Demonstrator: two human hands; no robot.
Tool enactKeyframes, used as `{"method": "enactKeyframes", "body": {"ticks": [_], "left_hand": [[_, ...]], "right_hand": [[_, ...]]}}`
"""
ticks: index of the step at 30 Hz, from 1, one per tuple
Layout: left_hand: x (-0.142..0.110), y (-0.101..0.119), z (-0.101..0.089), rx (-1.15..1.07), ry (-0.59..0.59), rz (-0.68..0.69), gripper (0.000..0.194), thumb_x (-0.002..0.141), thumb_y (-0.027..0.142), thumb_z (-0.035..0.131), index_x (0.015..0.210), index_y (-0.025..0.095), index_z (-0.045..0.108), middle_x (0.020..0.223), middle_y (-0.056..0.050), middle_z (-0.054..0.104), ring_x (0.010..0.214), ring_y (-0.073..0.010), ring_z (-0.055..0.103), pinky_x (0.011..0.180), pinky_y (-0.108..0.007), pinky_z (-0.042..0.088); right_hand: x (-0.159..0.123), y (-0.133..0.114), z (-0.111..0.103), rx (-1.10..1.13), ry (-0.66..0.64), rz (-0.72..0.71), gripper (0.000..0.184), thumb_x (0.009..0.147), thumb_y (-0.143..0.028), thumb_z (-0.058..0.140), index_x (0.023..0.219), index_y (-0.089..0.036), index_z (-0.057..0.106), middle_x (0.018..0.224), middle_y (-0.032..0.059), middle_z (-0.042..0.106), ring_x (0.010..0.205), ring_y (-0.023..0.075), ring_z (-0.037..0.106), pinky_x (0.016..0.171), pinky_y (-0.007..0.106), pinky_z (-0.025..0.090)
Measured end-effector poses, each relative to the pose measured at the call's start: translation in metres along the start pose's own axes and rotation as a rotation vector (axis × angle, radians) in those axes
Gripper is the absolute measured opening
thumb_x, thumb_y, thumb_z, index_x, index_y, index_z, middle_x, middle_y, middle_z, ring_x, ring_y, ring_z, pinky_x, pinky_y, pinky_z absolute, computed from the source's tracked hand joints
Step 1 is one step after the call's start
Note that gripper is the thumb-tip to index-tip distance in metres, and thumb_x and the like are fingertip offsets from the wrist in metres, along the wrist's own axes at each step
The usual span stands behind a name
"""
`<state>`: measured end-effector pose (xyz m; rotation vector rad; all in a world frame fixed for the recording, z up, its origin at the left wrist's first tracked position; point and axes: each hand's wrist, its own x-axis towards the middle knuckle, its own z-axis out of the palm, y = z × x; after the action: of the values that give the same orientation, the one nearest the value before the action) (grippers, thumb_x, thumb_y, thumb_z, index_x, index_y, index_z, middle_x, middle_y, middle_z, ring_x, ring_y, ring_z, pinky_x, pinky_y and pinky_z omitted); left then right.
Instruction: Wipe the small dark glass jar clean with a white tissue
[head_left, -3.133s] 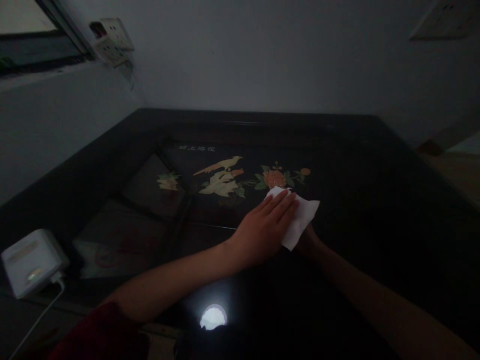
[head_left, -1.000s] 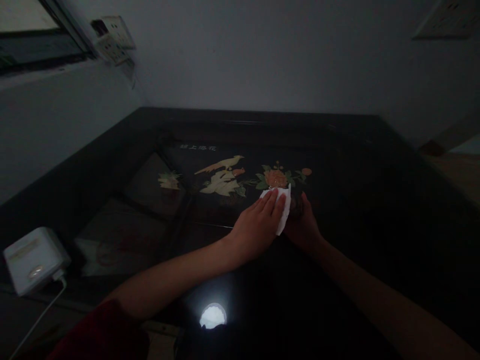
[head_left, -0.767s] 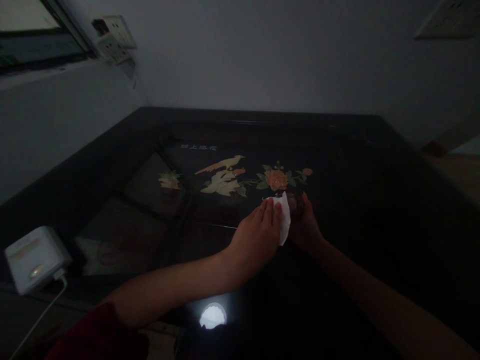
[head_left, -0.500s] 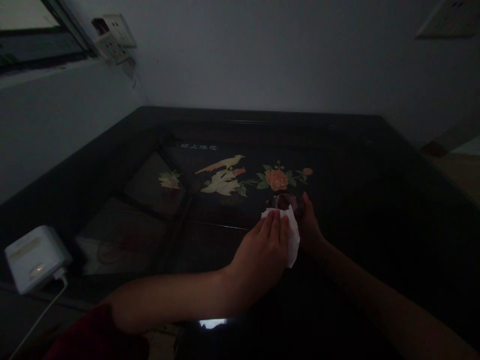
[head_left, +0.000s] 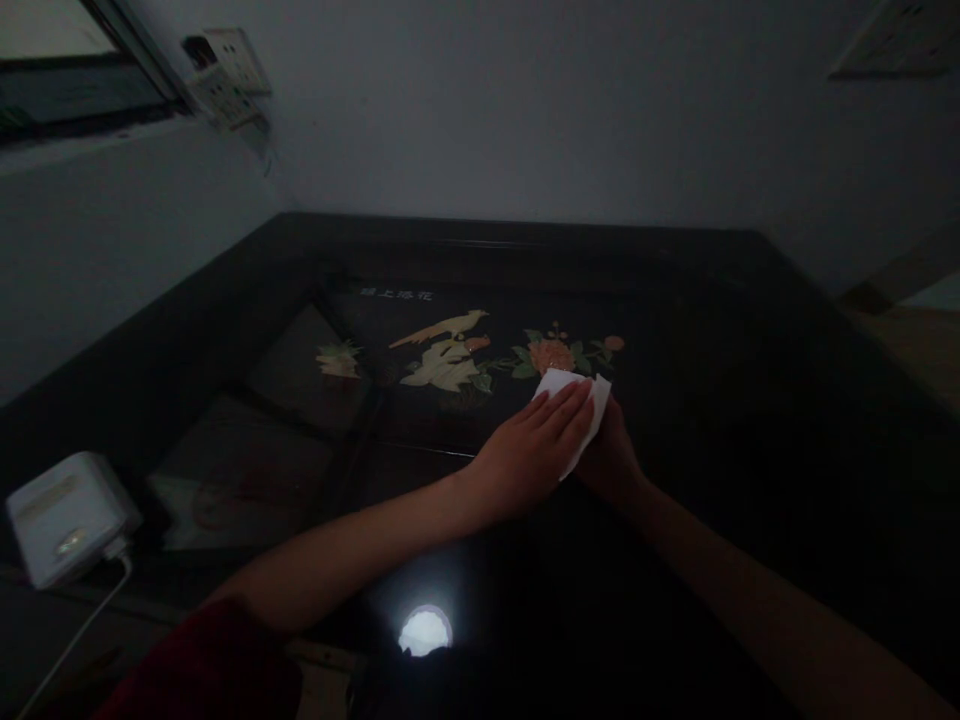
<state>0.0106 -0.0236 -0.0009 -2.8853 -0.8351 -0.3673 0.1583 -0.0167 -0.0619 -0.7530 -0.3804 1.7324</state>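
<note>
Since 0.5 s ago we're sliding left hand (head_left: 536, 452) w/ white tissue (head_left: 581, 400) back up over small round object, now hidden. Left grip pressing flat on tissue; right hand (head_left: 611, 455) partly hidden, grip unclear. Tissue lying on dark desk (head_left: 750, 420) below flower inlay (head_left: 553, 355), long axis running near-far. Wiping looking midway, end not visible.

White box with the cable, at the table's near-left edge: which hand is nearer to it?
Left. The left hand lies flat on a white tissue, right of the white box; the right hand sits farther right.
</note>
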Motion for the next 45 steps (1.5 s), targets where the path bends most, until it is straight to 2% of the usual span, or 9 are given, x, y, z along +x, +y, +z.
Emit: {"method": "enactKeyframes", "body": {"ticks": [5,13,20,25,28,32,36,40,45], "left_hand": [[0.001,-0.006,-0.001,0.060,-0.039,-0.068,0.044,0.096,0.017,0.036,0.137,0.000,0.034,0.148,-0.021,0.032,0.140,-0.0240,0.025,0.114,-0.037,0.027],[-0.006,0.005,-0.017,0.154,-0.114,-0.186,0.044,0.092,0.013,0.041,0.133,-0.004,0.039,0.136,-0.026,0.047,0.128,-0.0254,0.046,0.109,-0.038,0.037],[-0.012,0.022,-0.029,0.195,-0.193,-0.143,0.043,0.090,0.008,0.036,0.130,-0.008,0.044,0.130,-0.028,0.052,0.122,-0.0284,0.052,0.105,-0.040,0.041],[-0.016,0.033,-0.029,0.158,-0.181,-0.108,0.045,0.091,0.010,0.033,0.131,-0.007,0.043,0.131,-0.026,0.052,0.123,-0.0289,0.051,0.107,-0.040,0.040],[-0.015,0.036,-0.029,0.125,-0.142,-0.090,0.046,0.093,0.012,0.030,0.135,-0.006,0.038,0.136,-0.025,0.047,0.129,-0.0291,0.044,0.109,-0.040,0.037],[-0.009,0.026,-0.020,0.072,-0.088,-0.072,0.047,0.095,0.013,0.029,0.139,-0.003,0.032,0.145,-0.022,0.037,0.137,-0.0270,0.032,0.112,-0.038,0.031],[-0.003,0.009,-0.004,0.028,-0.031,-0.046,0.046,0.096,0.015,0.032,0.140,0.001,0.031,0.150,-0.019,0.028,0.141,-0.0250,0.020,0.114,-0.039,0.029],[0.000,0.000,0.001,0.040,-0.016,-0.072,0.046,0.095,0.020,0.041,0.135,-0.001,0.037,0.148,-0.022,0.032,0.140,-0.0272,0.024,0.113,-0.039,0.030],[-0.003,0.004,-0.008,0.125,-0.057,-0.145,0.045,0.095,0.017,0.038,0.135,-0.003,0.036,0.142,-0.025,0.041,0.135,-0.0273,0.036,0.111,-0.039,0.033]], "right_hand": [[-0.002,-0.004,0.014,0.009,0.008,-0.004,0.035,0.083,-0.054,0.051,0.097,-0.028,0.069,0.104,-0.0012,0.073,0.116,0.0217,0.059,0.100,0.037,0.045],[-0.001,-0.005,0.013,-0.016,-0.026,0.075,0.045,0.084,-0.059,0.046,0.093,-0.022,0.070,0.100,0.0042,0.074,0.113,0.0237,0.060,0.099,0.039,0.044],[-0.001,-0.008,0.015,-0.036,0.001,0.085,0.045,0.081,-0.060,0.047,0.090,-0.022,0.070,0.092,0.0052,0.075,0.112,0.0250,0.061,0.099,0.040,0.044],[0.000,-0.010,0.017,-0.059,-0.004,0.037,0.042,0.079,-0.058,0.051,0.089,-0.022,0.069,0.091,0.0055,0.075,0.112,0.0252,0.061,0.100,0.039,0.044],[-0.002,-0.012,0.017,-0.078,-0.023,0.047,0.038,0.079,-0.057,0.054,0.090,-0.023,0.069,0.091,0.0047,0.075,0.113,0.0258,0.060,0.101,0.039,0.045],[-0.003,-0.010,0.014,-0.072,0.016,0.051,0.038,0.077,-0.059,0.056,0.087,-0.024,0.069,0.089,0.0049,0.075,0.112,0.0272,0.061,0.101,0.040,0.045],[-0.002,-0.006,0.010,-0.016,0.089,0.002,0.032,0.080,-0.054,0.055,0.086,-0.026,0.069,0.090,0.0017,0.075,0.110,0.0243,0.062,0.101,0.039,0.045],[-0.002,-0.004,0.012,-0.021,0.033,0.008,0.035,0.083,-0.055,0.052,0.095,-0.027,0.070,0.099,0.0010,0.074,0.113,0.0236,0.061,0.100,0.039,0.046],[-0.003,-0.006,0.015,-0.018,-0.005,0.061,0.045,0.085,-0.057,0.043,0.098,-0.023,0.070,0.102,0.0045,0.074,0.116,0.0238,0.059,0.101,0.039,0.044]]}}
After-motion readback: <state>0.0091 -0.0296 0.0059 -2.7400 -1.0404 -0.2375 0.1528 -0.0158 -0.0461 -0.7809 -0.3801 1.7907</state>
